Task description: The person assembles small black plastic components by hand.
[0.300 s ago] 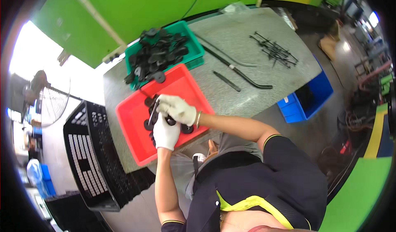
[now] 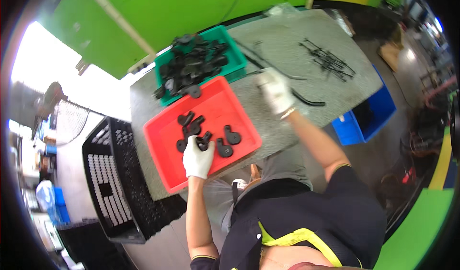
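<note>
My left hand (image 2: 197, 160), in a white glove, is inside the red tray (image 2: 155, 167), its fingers closed around a small black plastic part (image 2: 204, 141) with a short stub. More black parts, round with a short arm, lie close by, among them one disc-shaped part (image 2: 233, 136) to the right. Over the table, right of the tray, is my right hand (image 2: 277, 93), also white-gloved and smeared by motion. A thin dark sliver shows at its fingertips; whether the hand grips it is unclear. A black bent rod (image 2: 306, 100) runs out from under this hand.
Behind the red tray stands a green tray (image 2: 242, 71) heaped with black parts. Thin black rods (image 2: 328, 61) lie in a bundle at the table's far right. A blue bin (image 2: 352, 128) stands below the right edge. A black slatted panel (image 2: 108, 183) leans at the left.
My right hand has left the left hand and moved right, out of the red tray and over the table. The left hand stays in the tray with the black part. The view has shifted slightly.
</note>
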`<action>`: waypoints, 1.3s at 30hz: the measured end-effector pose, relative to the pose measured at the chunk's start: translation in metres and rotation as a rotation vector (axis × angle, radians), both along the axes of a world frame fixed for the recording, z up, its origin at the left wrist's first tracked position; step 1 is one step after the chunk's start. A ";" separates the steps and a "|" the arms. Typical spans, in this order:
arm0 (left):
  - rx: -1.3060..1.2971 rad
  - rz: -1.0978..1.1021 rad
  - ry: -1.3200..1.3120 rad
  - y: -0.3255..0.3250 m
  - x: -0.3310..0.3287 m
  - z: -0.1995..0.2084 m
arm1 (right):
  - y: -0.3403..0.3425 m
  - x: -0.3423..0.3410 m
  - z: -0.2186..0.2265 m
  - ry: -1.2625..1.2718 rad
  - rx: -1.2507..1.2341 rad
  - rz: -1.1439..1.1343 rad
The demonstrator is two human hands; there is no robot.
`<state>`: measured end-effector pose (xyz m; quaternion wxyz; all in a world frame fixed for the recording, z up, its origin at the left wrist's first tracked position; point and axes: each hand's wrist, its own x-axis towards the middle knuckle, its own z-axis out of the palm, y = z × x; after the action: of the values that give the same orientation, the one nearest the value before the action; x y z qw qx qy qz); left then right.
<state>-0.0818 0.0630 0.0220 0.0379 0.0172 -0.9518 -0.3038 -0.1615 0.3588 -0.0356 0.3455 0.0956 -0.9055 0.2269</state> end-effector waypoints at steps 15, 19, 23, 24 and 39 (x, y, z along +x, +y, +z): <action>-0.263 -0.023 0.234 -0.039 0.020 -0.016 | 0.187 -0.022 0.039 -0.757 0.369 -0.759; -0.273 0.011 0.402 -0.036 0.029 -0.020 | 0.073 -0.076 0.056 -0.415 0.212 -0.135; -0.116 0.006 0.393 -0.028 0.027 -0.023 | -0.010 -0.173 0.031 -0.374 0.047 0.229; -0.114 -0.004 0.426 -0.028 0.028 -0.023 | -0.028 -0.195 0.025 -0.366 0.024 0.261; -0.148 -0.079 0.397 -0.029 0.025 -0.012 | -0.132 -0.298 0.010 -0.248 0.225 -0.153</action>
<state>-0.0566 0.0339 0.0096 0.2138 -0.0831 -0.9453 -0.2319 -0.4594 0.2268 -0.0253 0.2348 0.0358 -0.9655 0.1070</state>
